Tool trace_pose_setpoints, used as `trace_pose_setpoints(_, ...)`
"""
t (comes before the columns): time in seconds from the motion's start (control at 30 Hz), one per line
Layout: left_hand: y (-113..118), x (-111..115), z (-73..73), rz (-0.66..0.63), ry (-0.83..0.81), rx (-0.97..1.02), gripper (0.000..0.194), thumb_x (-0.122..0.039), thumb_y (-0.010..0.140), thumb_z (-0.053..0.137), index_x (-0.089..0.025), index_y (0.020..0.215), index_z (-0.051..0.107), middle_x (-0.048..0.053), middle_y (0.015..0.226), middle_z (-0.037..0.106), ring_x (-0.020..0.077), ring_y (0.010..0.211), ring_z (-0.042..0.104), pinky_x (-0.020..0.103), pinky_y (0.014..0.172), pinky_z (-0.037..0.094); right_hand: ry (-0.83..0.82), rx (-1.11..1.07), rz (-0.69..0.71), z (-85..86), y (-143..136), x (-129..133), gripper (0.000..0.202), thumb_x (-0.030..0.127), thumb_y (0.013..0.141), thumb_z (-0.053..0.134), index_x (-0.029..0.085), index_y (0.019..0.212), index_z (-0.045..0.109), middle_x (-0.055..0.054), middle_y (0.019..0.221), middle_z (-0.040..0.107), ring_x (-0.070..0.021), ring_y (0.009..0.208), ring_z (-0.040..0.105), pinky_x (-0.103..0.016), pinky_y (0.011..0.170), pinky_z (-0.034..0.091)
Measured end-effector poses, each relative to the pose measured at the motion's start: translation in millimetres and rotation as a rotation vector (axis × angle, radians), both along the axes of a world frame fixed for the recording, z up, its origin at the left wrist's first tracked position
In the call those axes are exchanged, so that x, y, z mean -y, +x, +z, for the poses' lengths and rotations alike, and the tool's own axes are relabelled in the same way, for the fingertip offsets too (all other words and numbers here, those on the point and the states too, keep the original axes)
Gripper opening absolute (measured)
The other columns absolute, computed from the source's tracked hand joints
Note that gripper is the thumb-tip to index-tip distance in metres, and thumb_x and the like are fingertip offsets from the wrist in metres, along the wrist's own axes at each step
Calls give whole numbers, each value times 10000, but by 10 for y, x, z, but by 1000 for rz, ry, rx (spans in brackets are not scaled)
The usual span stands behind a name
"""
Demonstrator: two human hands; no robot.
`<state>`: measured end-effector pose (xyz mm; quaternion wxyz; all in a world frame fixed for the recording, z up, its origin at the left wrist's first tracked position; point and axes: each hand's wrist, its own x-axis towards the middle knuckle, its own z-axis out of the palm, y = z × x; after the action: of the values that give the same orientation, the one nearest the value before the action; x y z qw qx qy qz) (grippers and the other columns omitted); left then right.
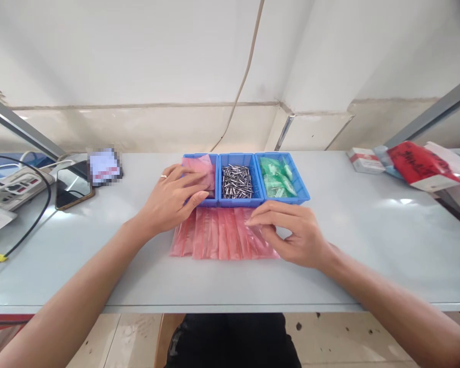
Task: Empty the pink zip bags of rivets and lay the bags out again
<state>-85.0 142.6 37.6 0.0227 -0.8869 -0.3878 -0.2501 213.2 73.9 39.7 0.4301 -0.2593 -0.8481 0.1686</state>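
My left hand [176, 199] lies over the left blue bin [201, 202], fingers stretched out across a pink plastic bag [201, 168] in it. The middle bin [239, 203] holds many small metal pins or screws [236, 181]. Green plastic bags [276, 179] with small pieces inside fill part of the right bin [301, 193]. In front of the bins, several flat pink zip bags [218, 235] overlap in a row. My right hand [295, 232] is at the row's right end, thumb and index finger closed at the upper edge of the last bag.
On the left of the grey table [138, 286] are a phone [73, 185], a blurred-out device [104, 167], a power strip [17, 186] and a black cable [26, 232]. A small white box [365, 160] and a red package [421, 163] lie at the right. A wall stands behind.
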Motion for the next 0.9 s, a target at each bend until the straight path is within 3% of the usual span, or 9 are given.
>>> trace_pose_setpoints(0.13,-8,12,11,-45,11,23,391,-388,1072,409,-242,1073,772,61,1273,745,257,1220,676,576,1233,339,20,3,14,-16,2,-4,317,-29,844,563,164,1019,744,-67,936,742,-152,796,686,-284,639,550)
trace_pose_setpoints(0.27,-5,13,14,-62,113,95,315,-337,1045,468,-217,1038,758,59,1153,778,258,1123,707,476,1057,493,27,37,2,-26,9,-15,326,-15,856,546,184,1030,736,-59,959,744,-143,788,690,-271,622,543)
trace_pose_setpoints(0.37,21,23,0,-60,132,59,307,-350,1043,473,-232,1102,750,51,1127,787,265,1058,721,474,1016,495,46,122,-16,-14,15,-21,300,29,889,553,203,1059,729,-49,975,750,-145,802,694,-277,638,539)
trace_pose_setpoints(0.47,47,39,-6,-51,132,-1,341,-383,1052,457,-218,1181,726,72,1205,767,295,1125,696,482,986,485,-3,330,-49,6,13,-10,273,215,955,612,203,1212,704,-67,1031,756,-172,824,703,-313,661,535)
trace_pose_setpoints(0.53,58,53,2,-49,145,4,333,-389,1047,464,-221,1156,730,76,1179,771,297,1109,687,462,923,484,-51,492,-57,10,8,2,458,392,955,655,207,1374,634,-100,1150,755,-228,927,727,-357,718,549)
trace_pose_setpoints(0.67,84,82,6,-59,193,55,277,-370,1012,508,-241,978,750,53,856,765,250,839,687,416,802,457,-99,672,-35,-12,0,14,678,495,928,664,240,1534,499,-125,1246,745,-303,1035,730,-425,816,551)
trace_pose_setpoints(0.73,96,90,-15,-73,203,60,259,-360,1005,520,-232,1064,738,40,812,759,245,781,689,423,835,468,-106,691,-39,-21,3,12,668,493,948,637,252,1551,481,-131,1237,745,-301,1014,734,-422,808,547)
trace_pose_setpoints(0.83,104,90,-57,-99,182,74,383,-350,997,545,-225,1351,620,35,933,801,265,871,728,468,994,468,-95,708,-23,-24,14,4,679,568,964,602,256,1555,479,-151,1262,732,-315,1044,729,-434,822,545)
trace_pose_setpoints(0.9,103,88,-74,-123,162,81,453,-337,994,551,-233,1435,552,32,983,808,265,916,738,486,1069,448,-89,727,19,-26,22,-1,738,634,937,620,260,1557,477,-158,1273,725,-326,1078,721,-433,823,548)
